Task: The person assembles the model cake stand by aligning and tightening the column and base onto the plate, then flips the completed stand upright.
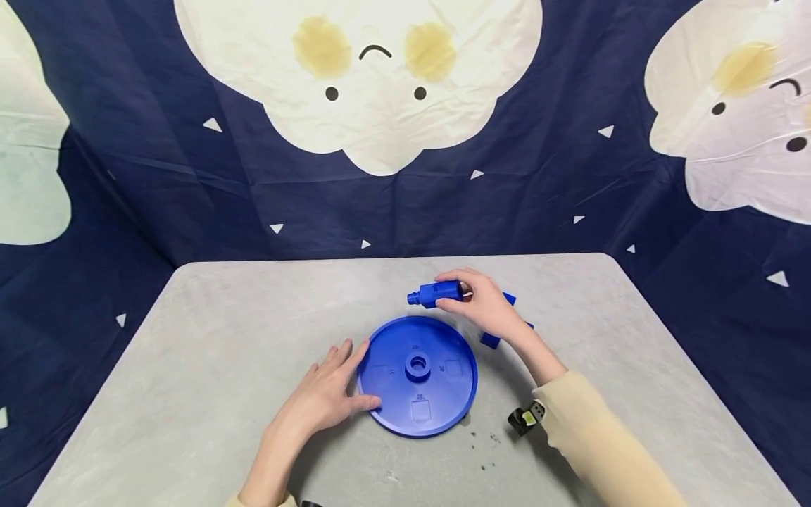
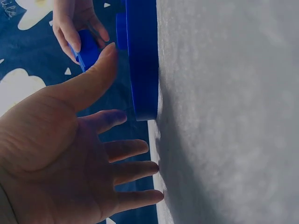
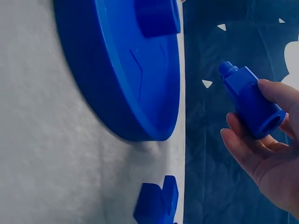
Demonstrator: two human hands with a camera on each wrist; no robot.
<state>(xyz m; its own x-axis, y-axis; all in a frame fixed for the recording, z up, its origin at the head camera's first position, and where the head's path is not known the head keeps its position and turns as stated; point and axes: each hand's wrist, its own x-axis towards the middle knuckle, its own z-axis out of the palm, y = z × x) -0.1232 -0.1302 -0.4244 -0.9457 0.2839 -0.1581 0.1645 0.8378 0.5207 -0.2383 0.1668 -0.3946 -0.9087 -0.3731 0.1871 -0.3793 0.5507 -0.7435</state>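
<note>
A round blue tray-like base point(image 1: 420, 412) with a raised rim and a hollow hub at its centre lies on the table. My left hand point(image 1: 326, 394) rests at its left rim, fingers spread and thumb over the edge. Behind the base, my right hand point(image 1: 484, 299) grips a blue post-like part point(image 1: 437, 293) held sideways, its narrow stepped tip pointing left. In the right wrist view, thumb and fingers pinch the wider end of the blue part point(image 3: 252, 102), which has an opening in its end face. More blue pieces point(image 3: 152, 203) lie on the table under the right forearm, partly hidden.
The grey table point(image 1: 209, 366) ends at a dark blue cloth backdrop point(image 1: 190, 197) with white clouds and triangles. Small dark crumbs point(image 1: 483, 467) lie to the right of the base. A black wrist device point(image 1: 524, 418) sits at the right cuff.
</note>
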